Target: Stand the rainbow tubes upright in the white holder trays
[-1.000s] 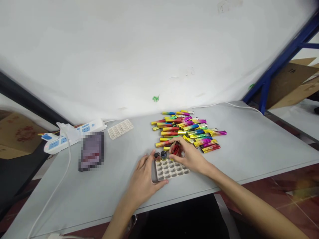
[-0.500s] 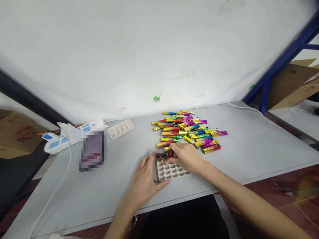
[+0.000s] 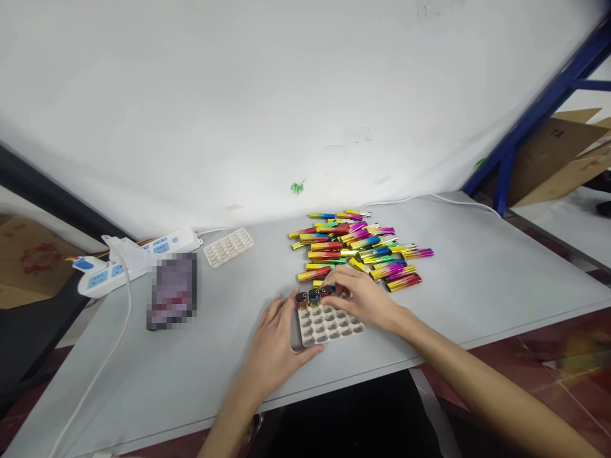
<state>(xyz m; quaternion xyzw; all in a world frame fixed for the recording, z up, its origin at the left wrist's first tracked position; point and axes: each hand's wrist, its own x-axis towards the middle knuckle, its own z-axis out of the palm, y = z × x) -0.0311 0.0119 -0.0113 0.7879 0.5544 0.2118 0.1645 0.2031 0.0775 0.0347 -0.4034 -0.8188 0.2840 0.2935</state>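
Observation:
A pale moulded tray [image 3: 329, 327] with rows of hollows lies near the table's front edge. My left hand [image 3: 277, 346] spans its left side, thumb along the near edge and fingertips at the far left corner, holding it. In the far row stand a reddish shiny tube [image 3: 302, 301], a bluish one [image 3: 314, 297] and a red one [image 3: 326, 291], all upright with black tops. My right hand [image 3: 363, 298] is closed just right of them, pinching another dark-topped tube mostly hidden by its fingers. Behind it lies a loose pile of shiny gradient-coloured tubes [image 3: 377, 252].
A second pale tray [image 3: 229, 247] lies at the back left. Beside it are a white power strip [image 3: 162, 247] with a plugged-in adapter, a blurred-out dark object [image 3: 172, 291] and a white cable [image 3: 114, 343]. A white wall [image 3: 238, 127] rises behind the table.
My right hand has shifted slightly right along the far row, off the red tube, which now shows more. My left hand stays on the tray. The view has tilted a little.

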